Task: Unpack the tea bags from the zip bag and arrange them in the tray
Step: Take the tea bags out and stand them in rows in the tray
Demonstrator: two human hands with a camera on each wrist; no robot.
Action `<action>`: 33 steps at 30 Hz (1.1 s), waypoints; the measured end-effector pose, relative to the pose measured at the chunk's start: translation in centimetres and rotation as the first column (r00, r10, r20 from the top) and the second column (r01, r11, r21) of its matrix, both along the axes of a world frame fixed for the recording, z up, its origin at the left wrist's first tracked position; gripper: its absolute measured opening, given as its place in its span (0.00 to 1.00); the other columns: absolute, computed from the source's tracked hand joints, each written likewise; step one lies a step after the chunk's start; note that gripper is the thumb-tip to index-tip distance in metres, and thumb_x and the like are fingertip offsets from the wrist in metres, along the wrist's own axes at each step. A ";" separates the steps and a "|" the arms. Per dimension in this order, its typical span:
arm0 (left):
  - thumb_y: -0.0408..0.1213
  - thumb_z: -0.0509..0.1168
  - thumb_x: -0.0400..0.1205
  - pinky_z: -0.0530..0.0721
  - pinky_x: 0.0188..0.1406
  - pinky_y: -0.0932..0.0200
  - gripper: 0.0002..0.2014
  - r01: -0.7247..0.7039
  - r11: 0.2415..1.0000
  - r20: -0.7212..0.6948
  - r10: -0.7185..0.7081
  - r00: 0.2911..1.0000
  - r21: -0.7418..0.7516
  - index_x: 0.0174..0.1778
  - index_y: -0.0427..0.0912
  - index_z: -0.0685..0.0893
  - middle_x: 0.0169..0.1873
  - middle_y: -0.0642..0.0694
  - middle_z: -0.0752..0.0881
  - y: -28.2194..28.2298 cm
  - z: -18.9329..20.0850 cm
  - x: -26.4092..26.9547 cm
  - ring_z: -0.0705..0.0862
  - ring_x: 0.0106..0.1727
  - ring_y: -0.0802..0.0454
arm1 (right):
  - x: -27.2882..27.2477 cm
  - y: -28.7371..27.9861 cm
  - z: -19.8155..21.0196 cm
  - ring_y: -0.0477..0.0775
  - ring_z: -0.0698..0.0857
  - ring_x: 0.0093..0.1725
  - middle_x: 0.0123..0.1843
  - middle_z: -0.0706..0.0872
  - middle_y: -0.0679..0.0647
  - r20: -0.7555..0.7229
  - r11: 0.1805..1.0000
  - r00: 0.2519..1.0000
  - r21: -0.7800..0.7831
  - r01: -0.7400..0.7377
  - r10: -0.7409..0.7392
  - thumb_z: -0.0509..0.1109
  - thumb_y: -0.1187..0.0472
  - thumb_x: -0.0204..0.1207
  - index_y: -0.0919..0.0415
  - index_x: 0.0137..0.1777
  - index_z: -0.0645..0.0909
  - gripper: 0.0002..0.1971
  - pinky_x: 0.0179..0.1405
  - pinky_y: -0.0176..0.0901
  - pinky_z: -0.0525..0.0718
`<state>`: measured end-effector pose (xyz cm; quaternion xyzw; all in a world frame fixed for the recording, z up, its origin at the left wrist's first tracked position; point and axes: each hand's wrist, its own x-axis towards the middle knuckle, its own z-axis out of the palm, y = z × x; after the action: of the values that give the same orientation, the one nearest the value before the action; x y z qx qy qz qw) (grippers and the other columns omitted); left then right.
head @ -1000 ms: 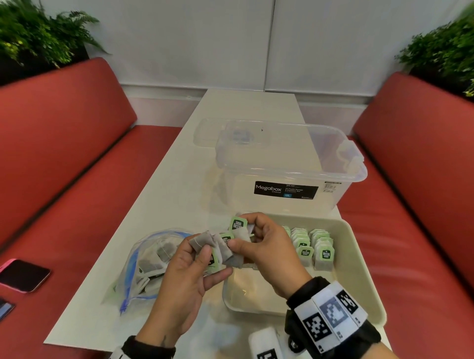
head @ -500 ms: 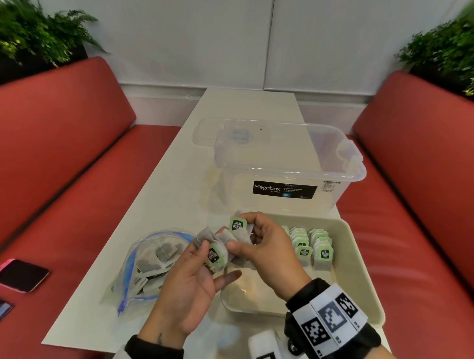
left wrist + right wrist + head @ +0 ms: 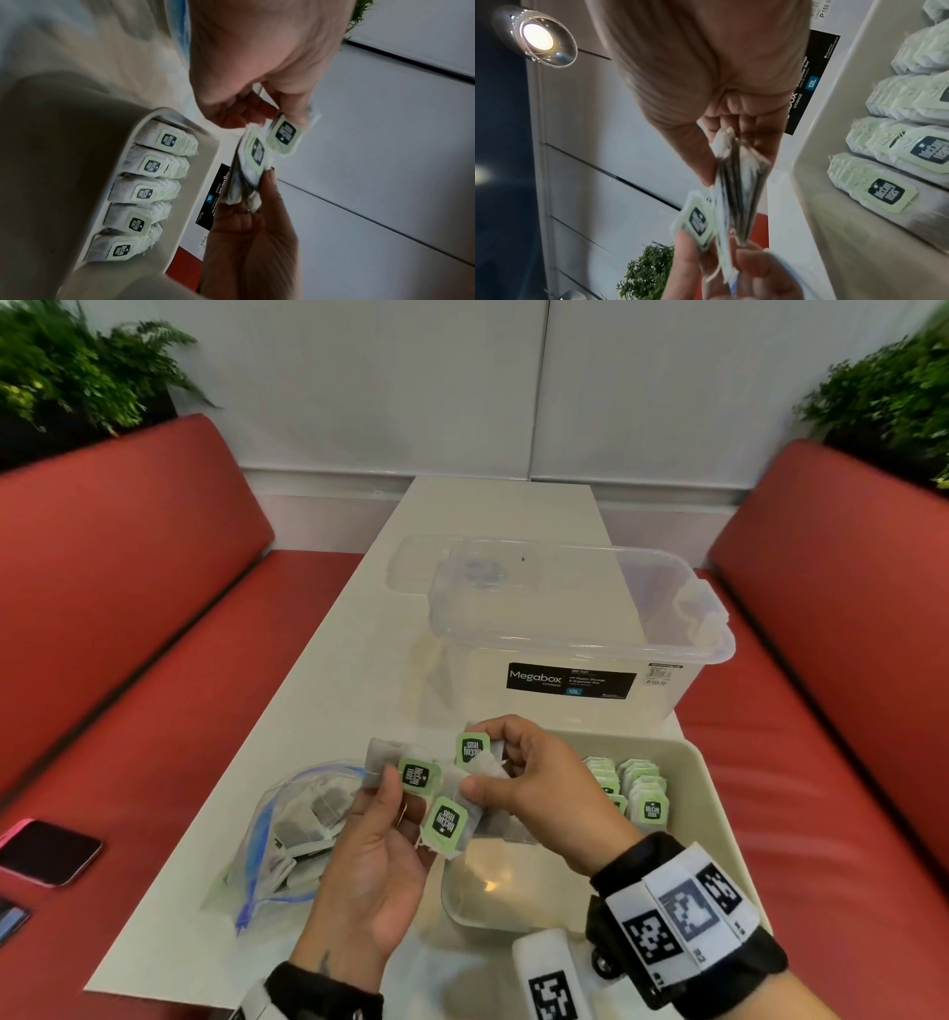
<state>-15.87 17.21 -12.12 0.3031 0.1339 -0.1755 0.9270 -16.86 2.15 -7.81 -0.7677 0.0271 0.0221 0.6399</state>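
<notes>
Both hands are up over the near-left corner of the tray (image 3: 708, 793), sorting a little bunch of tea bags (image 3: 445, 821) so they go in squared up, I'd guess. The left hand (image 3: 377, 860) has its fingers curled under a few fanned-out bags, thumb on top. The right hand (image 3: 534, 783) pinches another one by its edge, just beside. The tray's far end already has neat rows, and the zip bag (image 3: 292, 829) lying just left of the hands holds more
</notes>
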 end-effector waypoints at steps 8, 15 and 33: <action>0.42 0.88 0.42 0.87 0.50 0.45 0.31 0.081 0.993 0.017 -0.080 0.997 -0.080 0.43 0.43 0.90 0.47 0.45 0.90 0.7 -0.1 -0.3 0.88 0.54 0.47 | 0.1 -1.0 0.4 0.55 0.88 0.52 0.52 0.89 0.53 -0.060 0.991 0.996 -0.113 -0.070 0.063 0.76 0.70 0.69 0.54 0.55 0.81 0.17 0.58 0.55 0.85; 0.46 0.46 0.88 0.51 0.78 0.34 0.23 0.223 0.955 0.289 -0.161 0.944 -0.196 0.72 0.37 0.75 0.76 0.36 0.69 0.6 0.9 -0.9 0.64 0.79 0.41 | -0.1 1.0 2.1 0.54 0.87 0.49 0.48 0.87 0.51 -0.117 0.932 0.951 -0.199 -0.303 0.285 0.75 0.66 0.72 0.54 0.56 0.81 0.13 0.50 0.45 0.84; 0.41 0.61 0.76 0.88 0.36 0.42 0.13 0.075 0.980 -0.091 -0.093 0.991 -0.185 0.50 0.39 0.84 0.42 0.40 0.89 -1.5 1.5 -1.6 0.89 0.37 0.42 | 2.5 1.9 4.4 0.43 0.81 0.32 0.30 0.82 0.42 0.129 0.861 0.986 -0.508 -0.022 0.102 0.74 0.58 0.73 0.48 0.37 0.82 0.06 0.39 0.37 0.79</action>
<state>-17.47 15.73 -10.61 0.2139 0.1506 -0.2410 0.9346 -14.34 4.05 -3.46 -0.9082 -0.0414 -0.0233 0.4158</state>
